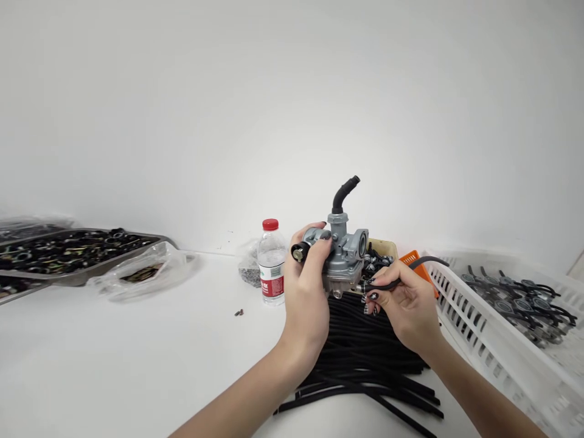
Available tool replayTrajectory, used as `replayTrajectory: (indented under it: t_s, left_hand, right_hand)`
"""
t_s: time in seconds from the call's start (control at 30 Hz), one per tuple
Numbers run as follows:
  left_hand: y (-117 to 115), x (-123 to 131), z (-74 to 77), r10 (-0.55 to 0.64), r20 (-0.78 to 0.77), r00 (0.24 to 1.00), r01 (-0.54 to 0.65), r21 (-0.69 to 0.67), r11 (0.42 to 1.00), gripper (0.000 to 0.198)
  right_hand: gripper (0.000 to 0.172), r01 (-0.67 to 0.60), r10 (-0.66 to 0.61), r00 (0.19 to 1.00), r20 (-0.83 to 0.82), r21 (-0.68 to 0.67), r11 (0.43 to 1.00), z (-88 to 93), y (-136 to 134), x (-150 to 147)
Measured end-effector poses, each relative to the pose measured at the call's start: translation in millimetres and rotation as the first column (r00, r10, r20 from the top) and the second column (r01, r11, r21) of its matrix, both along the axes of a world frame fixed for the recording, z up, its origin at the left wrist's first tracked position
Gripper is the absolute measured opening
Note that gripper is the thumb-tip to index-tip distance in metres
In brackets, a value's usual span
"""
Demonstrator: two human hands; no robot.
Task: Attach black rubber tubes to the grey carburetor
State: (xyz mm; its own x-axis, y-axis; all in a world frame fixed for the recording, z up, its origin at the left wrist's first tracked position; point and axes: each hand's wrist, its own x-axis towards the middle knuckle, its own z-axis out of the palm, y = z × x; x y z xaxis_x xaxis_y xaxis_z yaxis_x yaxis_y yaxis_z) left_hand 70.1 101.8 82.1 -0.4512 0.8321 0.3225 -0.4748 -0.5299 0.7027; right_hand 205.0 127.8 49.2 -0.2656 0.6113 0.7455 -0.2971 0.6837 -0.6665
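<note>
A grey metal carburetor (340, 258) with a bent black rubber boot (344, 193) on top is held up by my left hand (308, 286), whose fingers wrap round its left side. My right hand (408, 301) pinches a thin black hose (422, 261) near the carburetor's lower right. One end of the hose meets the carburetor's base, partly hidden by my fingertips; the other end sticks out to the right. Below both hands lies a pile of black hoses (365, 353) on the white table (137, 365).
Behind my left hand stand a red-capped bottle (271, 261) and a bag of small parts (249, 271). A white basket (493, 340) of carburetors is at right, beside an orange basket (422, 267) and a yellowish bin (385, 246). Metal trays (100, 264) and a plastic bag (159, 274) lie left.
</note>
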Motion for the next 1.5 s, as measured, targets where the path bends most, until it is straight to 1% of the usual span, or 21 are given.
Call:
replayTrajectory:
  t_s: [0.13, 0.3, 0.37, 0.43, 0.5, 0.53, 0.67, 0.73, 0.8, 0.87, 0.93, 1.0, 1.07, 1.17, 1.23, 1.27, 1.33, 1.37, 1.43, 1.47, 1.5]
  left_hand:
    - [3.3, 0.4, -4.6, 0.048, 0.009, 0.999, -0.049, 0.041, 0.998, 0.018]
    - [2.7, 1.2, -9.4, 0.033, -0.019, 0.999, -0.032, 0.040, 0.999, 0.014]
    - [-0.1, 0.7, -8.6, 0.055, -0.076, 0.996, -0.049, 0.084, 0.995, 0.012]
    - [-3.2, 0.1, -6.9, 0.092, -0.130, 0.987, -0.074, 0.133, 0.988, 0.012]
    - [-5.0, 0.1, -5.6, 0.099, -0.151, 0.984, -0.075, 0.157, 0.985, 0.012]
    - [-5.1, 0.4, -5.5, 0.097, -0.148, 0.984, -0.073, 0.161, 0.984, 0.012]
    - [-2.0, 2.1, -8.7, 0.145, -0.096, 0.985, -0.127, 0.171, 0.977, 0.013]
    - [-0.5, 2.9, -10.7, 0.159, -0.073, 0.985, -0.144, 0.174, 0.974, 0.013]
    - [0.0, 3.7, -11.4, 0.139, -0.071, 0.988, -0.124, 0.182, 0.975, 0.013]
    - [-0.1, 5.0, -11.1, 0.115, -0.075, 0.991, -0.099, 0.189, 0.977, 0.013]
    - [0.1, 6.6, -10.5, 0.086, -0.069, 0.994, -0.073, 0.176, 0.982, 0.015]
    - [1.3, 7.6, -10.4, 0.073, -0.061, 0.995, -0.064, 0.147, 0.987, 0.017]
    - [3.3, 7.3, -11.3, 0.091, -0.065, 0.994, -0.082, 0.123, 0.989, 0.021]
    - [6.2, 4.8, -13.8, 0.175, -0.069, 0.982, -0.165, 0.132, 0.977, 0.027]
    - [6.7, 3.1, -15.1, 0.205, -0.068, 0.976, -0.194, 0.134, 0.972, 0.029]
    - [6.2, 2.5, -15.3, 0.201, -0.075, 0.977, -0.190, 0.134, 0.973, 0.030]
    - [4.1, 2.0, -14.7, 0.173, -0.091, 0.981, -0.159, 0.136, 0.978, 0.027]
    - [2.8, 2.0, -14.1, 0.150, -0.093, 0.984, -0.136, 0.144, 0.980, 0.025]
    - [0.6, 2.3, -12.8, 0.113, -0.095, 0.989, -0.096, 0.166, 0.981, 0.021]
    - [-0.1, 2.5, -12.3, 0.106, -0.100, 0.989, -0.087, 0.181, 0.980, 0.020]
    - [-0.2, 2.6, -12.2, 0.116, -0.111, 0.987, -0.093, 0.197, 0.976, 0.020]
  right_hand:
    - [0.032, 0.048, -0.048, 0.999, -0.009, 0.029, 0.998, -5.3, -5.1, -3.1]
    - [0.032, 0.079, -0.081, 0.996, 0.023, 0.062, 0.995, 3.5, -10.5, 0.0]
    - [0.035, 0.054, -0.055, 0.998, 0.039, 0.028, 0.998, 7.2, -7.9, 2.1]
    - [0.037, -0.009, 0.012, 0.998, 0.060, -0.041, 0.999, 8.7, -3.5, 3.8]
    - [0.038, -0.064, 0.071, 0.995, 0.066, -0.104, 0.993, 7.3, -0.2, 4.0]
    - [0.039, -0.072, 0.079, 0.995, 0.056, -0.117, 0.990, 5.5, 0.3, 3.4]
    - [0.039, -0.012, 0.013, 1.000, 0.008, -0.071, 0.997, -4.4, -4.6, -2.9]
    - [0.038, -0.006, 0.006, 1.000, -0.002, -0.057, 0.998, -6.2, -7.4, -4.5]
    - [0.038, -0.019, 0.019, 1.000, 0.001, -0.067, 0.998, -2.8, -7.4, -2.2]
    - [0.040, -0.051, 0.054, 0.998, 0.026, -0.099, 0.994, 4.7, -4.7, 3.4]
    - [0.042, -0.108, 0.119, 0.990, 0.078, -0.134, 0.985, 12.0, -1.1, 9.3]
    - [0.041, -0.127, 0.141, 0.986, 0.093, -0.139, 0.982, 14.1, 0.8, 11.1]
    - [0.040, -0.071, 0.076, 0.996, 0.050, -0.099, 0.993, 8.7, -0.2, 7.0]
    - [0.039, 0.030, -0.030, 0.999, -0.015, -0.026, 0.999, -6.3, -4.7, -5.0]
    - [0.038, 0.058, -0.058, 0.998, -0.026, 0.010, 0.998, -12.0, -6.4, -9.7]
    - [0.038, 0.058, -0.058, 0.998, -0.028, 0.013, 0.998, -11.9, -6.0, -9.7]
    - [0.038, 0.001, -0.001, 1.000, -0.014, -0.021, 1.000, -6.6, -2.6, -5.3]
    - [0.039, -0.062, 0.063, 0.998, 0.011, -0.063, 0.996, -2.4, 0.0, -1.9]
    - [0.039, -0.193, 0.206, 0.976, 0.072, -0.159, 0.968, 4.8, 4.9, 4.0]
    - [0.039, -0.231, 0.249, 0.965, 0.082, -0.183, 0.956, 6.4, 6.1, 5.2]
    - [0.039, -0.233, 0.249, 0.966, 0.073, -0.178, 0.956, 6.1, 6.1, 4.7]
